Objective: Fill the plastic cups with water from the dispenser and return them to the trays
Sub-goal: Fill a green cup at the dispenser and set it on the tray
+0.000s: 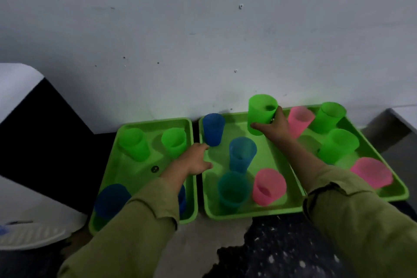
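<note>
Three green trays sit side by side against the wall [203,29]. The right hand [274,127] is wrapped round a green cup [260,113] at the far edge of the middle tray [252,214], with the thumb across its front and the fingers behind. The cup leans, and I cannot tell whether its base rests on the tray. The left hand [195,160] is stretched out with loose, spread fingers and holds nothing. Its forefinger is right at the foot of the blue cup [213,128] in that tray's far left corner. A pale blue cup [241,153] stands mid-tray, and a teal cup [233,189] and a pink cup [268,186] stand near the front edge. The left tray [135,171] has two green cups along its far edge, and blue ones at the front are half hidden by the sleeve [146,210]. The right tray [397,194] has green and pink cups. The dispenser [18,88] stands left of the trays.
</note>
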Action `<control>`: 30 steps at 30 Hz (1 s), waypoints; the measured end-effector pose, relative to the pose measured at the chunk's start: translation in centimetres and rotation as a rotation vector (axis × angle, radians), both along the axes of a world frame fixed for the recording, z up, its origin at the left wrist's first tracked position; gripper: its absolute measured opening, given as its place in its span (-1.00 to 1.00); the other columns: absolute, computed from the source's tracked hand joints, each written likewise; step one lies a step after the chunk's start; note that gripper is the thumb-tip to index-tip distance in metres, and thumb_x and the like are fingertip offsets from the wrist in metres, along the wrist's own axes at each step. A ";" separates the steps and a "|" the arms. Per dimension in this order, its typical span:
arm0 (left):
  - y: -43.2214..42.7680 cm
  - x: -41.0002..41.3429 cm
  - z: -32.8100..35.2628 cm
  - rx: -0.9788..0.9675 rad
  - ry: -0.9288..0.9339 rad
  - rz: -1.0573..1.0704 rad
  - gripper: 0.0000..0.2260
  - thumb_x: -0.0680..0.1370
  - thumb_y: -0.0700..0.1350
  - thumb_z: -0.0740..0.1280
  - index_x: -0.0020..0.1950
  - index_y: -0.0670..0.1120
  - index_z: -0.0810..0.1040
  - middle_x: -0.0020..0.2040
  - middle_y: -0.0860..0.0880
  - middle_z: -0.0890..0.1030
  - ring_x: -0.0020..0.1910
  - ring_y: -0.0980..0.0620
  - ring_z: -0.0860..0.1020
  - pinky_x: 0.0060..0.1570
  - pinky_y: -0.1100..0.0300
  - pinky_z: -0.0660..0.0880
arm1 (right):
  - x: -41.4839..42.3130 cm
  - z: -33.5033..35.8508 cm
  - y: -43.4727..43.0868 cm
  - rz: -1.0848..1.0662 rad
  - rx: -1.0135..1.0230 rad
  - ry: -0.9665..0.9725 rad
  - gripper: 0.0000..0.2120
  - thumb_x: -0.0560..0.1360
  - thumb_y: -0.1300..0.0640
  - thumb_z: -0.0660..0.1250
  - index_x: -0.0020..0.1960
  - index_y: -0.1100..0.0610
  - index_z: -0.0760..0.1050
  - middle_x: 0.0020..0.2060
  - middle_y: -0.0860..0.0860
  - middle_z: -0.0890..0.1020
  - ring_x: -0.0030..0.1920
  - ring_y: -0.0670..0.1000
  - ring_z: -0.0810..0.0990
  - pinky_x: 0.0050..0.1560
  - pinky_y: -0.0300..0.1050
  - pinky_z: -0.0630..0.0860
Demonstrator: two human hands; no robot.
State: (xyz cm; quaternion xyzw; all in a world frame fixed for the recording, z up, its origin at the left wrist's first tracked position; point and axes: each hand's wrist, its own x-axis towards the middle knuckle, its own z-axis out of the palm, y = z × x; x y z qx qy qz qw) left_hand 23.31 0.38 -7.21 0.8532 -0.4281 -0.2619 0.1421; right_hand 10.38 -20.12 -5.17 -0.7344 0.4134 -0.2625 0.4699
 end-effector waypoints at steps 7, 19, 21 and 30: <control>-1.9 0.0 -2.5 0.108 -0.082 0.002 -0.40 0.50 -0.01 0.36 0.42 -0.23 0.24 0.45 -0.17 0.22 0.40 -0.11 0.30 0.36 0.11 0.27 | 0.0 -4.1 -3.3 -0.005 0.014 0.109 -0.29 0.19 0.35 0.57 0.26 0.33 0.34 0.11 0.16 0.51 0.10 0.09 0.46 0.06 -0.16 0.38; -2.5 0.2 -3.3 0.112 -0.168 0.029 -0.41 0.50 0.02 0.34 0.41 -0.28 0.28 0.43 -0.15 0.24 0.35 -0.10 0.34 0.35 0.12 0.30 | 1.1 -7.0 -3.6 -0.049 0.095 0.226 -0.27 0.19 0.25 0.57 0.27 0.20 0.31 0.17 0.21 0.54 0.18 0.22 0.51 0.14 0.05 0.46; -2.4 0.3 -3.4 0.119 -0.175 0.026 -0.41 0.50 0.02 0.34 0.41 -0.28 0.28 0.43 -0.15 0.24 0.35 -0.10 0.34 0.35 0.10 0.31 | 1.0 -7.1 -3.5 -0.049 0.094 0.241 -0.28 0.21 0.24 0.57 0.28 0.20 0.30 0.18 0.21 0.54 0.18 0.22 0.51 0.14 0.03 0.44; -3.2 -1.1 -2.2 0.027 -0.305 0.131 -0.57 0.48 -0.06 0.35 0.29 -0.16 0.37 0.24 -0.12 0.43 0.17 -0.12 0.48 0.09 0.04 0.48 | -0.3 -6.7 -3.3 -0.040 0.068 0.277 -0.38 0.27 0.22 0.53 0.25 0.28 0.36 0.15 0.24 0.55 0.13 0.21 0.54 -0.03 -0.09 0.41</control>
